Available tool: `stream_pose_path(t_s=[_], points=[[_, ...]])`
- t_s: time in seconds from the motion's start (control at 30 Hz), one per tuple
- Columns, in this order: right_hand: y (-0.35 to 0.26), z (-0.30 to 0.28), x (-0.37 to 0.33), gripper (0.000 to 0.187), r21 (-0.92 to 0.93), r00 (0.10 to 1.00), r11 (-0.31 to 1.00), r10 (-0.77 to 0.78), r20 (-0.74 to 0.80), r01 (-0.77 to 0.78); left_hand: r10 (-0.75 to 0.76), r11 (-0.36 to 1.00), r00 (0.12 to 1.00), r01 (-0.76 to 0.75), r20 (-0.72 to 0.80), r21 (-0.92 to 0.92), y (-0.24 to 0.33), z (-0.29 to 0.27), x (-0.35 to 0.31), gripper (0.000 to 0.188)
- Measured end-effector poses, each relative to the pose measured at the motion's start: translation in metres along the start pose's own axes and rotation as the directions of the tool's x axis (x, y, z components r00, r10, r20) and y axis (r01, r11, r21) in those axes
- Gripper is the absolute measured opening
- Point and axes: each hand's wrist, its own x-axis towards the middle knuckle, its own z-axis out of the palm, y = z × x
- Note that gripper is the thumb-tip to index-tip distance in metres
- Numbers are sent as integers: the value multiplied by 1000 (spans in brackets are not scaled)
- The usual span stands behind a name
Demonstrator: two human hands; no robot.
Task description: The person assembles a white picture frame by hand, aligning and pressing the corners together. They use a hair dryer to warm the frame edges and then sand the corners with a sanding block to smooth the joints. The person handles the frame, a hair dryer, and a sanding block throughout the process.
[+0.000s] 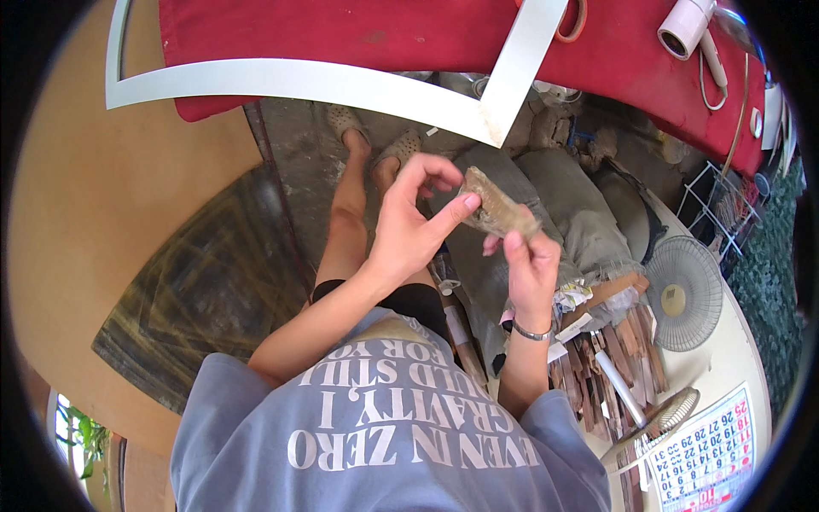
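In front of my body I hold a tan-brown, flattened piece [496, 209] with a rough, partly see-through-looking surface; its exact kind is unclear. My right hand [533, 264] pinches its lower right end between thumb and fingers. At the opposite end, the thumb of my left hand [418, 205] presses on the piece while the fingers curl above it. Just beyond my hands, the corner of a white flat frame [341, 83] juts out past a table covered in red cloth [375, 34].
Grey wrapped bundles [567, 192] lie right of my legs. Wood strips [627, 350], a round fan grille [674, 294] and a calendar sheet [708, 448] are at the right. A dark panel [213, 290] leans at the left. Orange scissor handles [573, 21] and a pinkish roll [682, 30] rest on the table.
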Motion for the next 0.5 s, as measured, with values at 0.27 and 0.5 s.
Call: stream_pose_path(t_s=[0.27, 0.5], points=[[20, 6, 5, 50, -143, 969, 972, -156, 189, 185, 38, 999, 995, -39, 92, 5, -5, -1, -23, 21], [51, 2, 0, 62, 359, 996, 932, 23, 91, -54, 129, 949, 990, -142, 65, 282, 56, -56, -2, 25]])
